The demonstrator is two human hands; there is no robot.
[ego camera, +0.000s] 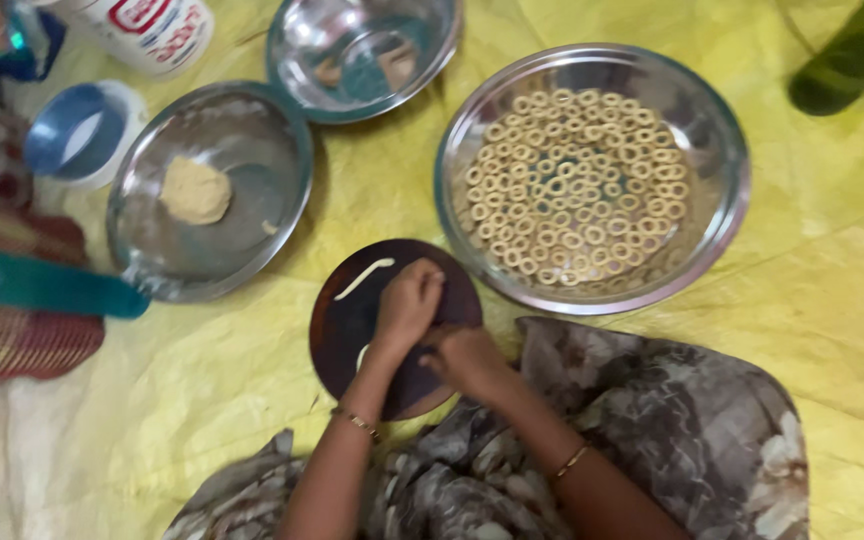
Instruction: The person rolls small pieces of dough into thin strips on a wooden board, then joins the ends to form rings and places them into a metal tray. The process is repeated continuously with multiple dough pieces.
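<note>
On round dark board, both hands, pale dough rope.

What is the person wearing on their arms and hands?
Both arms are bare, with no sleeves and no gloves. The left hand has a thin gold-coloured bangle at the wrist, and the right hand has a similar thin bangle. No rings can be made out.

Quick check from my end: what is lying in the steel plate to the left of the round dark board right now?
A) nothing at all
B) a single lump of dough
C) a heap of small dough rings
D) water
B: the steel plate left of the dark board holds one pale lump of dough; the dough rings fill the large tray on the other side.
</note>
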